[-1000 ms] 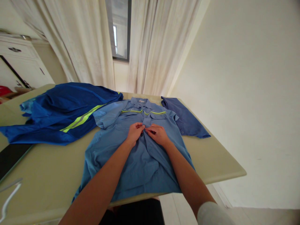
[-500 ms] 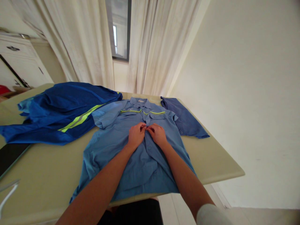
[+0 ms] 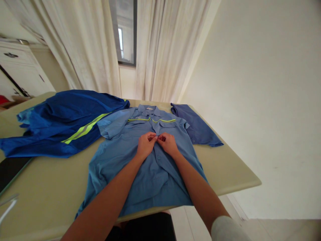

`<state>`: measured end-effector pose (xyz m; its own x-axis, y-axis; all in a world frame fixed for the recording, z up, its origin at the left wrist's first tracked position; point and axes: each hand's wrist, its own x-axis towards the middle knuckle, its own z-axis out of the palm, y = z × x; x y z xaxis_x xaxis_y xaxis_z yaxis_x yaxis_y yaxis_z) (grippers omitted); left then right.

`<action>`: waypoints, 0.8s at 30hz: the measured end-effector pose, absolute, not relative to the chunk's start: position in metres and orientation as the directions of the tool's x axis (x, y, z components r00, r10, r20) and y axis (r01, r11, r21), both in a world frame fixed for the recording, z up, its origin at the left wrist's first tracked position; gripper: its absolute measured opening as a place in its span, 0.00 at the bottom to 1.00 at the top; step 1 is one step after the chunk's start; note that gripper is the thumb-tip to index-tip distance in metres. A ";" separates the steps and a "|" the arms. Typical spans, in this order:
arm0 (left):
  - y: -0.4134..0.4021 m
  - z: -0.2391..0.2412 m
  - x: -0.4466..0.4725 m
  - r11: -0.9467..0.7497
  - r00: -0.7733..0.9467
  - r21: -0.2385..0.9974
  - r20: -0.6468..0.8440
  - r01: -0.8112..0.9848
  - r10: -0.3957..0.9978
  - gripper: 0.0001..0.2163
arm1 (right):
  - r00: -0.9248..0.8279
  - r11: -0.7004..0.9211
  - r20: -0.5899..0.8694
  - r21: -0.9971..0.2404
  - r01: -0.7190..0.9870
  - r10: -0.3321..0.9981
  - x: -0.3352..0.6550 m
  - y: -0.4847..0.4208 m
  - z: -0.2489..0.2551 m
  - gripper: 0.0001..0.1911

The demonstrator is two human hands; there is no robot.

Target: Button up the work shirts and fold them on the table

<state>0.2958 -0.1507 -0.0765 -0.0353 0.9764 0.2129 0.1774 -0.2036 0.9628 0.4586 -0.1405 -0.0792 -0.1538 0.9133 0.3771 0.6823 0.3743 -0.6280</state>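
A light blue short-sleeved work shirt (image 3: 120, 150) lies spread out, collar away from me, with thin yellow-green piping across its chest. My left hand (image 3: 146, 144) and my right hand (image 3: 168, 143) meet at its front placket, just below the chest pockets. Both are closed, thumbs and fingertips pinching the shirt's front edge, almost touching each other. Whatever button sits between the fingertips is hidden. Lower on the placket, a button (image 3: 158, 157) shows in plain view.
On the left lies a crumpled dark blue garment (image 3: 67, 113) with a reflective stripe. A folded navy garment (image 3: 198, 125) rests at the right on the table (image 3: 230, 170). A dark flat panel (image 3: 12, 170) and a white hanger-like piece (image 3: 8, 211) sit at the left edge.
My hands stay pinched at the same place on the placket, their fingers shifting only slightly. The whole view has moved a little.
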 end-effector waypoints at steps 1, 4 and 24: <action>-0.151 -0.075 0.296 -0.209 -0.033 0.963 0.217 0.173 0.976 0.06 | -0.156 0.382 0.388 -0.619 0.686 0.908 0.458 -0.141 -0.079 0.06; -0.149 -0.072 0.296 -0.211 -0.054 0.961 0.224 0.178 0.973 0.05 | -0.191 0.438 0.438 -0.579 0.687 0.878 0.458 -0.142 -0.076 0.05; -0.151 -0.075 0.299 -0.187 -0.154 0.971 0.210 0.149 0.966 0.04 | -0.200 0.476 0.483 -0.558 0.680 0.853 0.455 -0.145 -0.070 0.09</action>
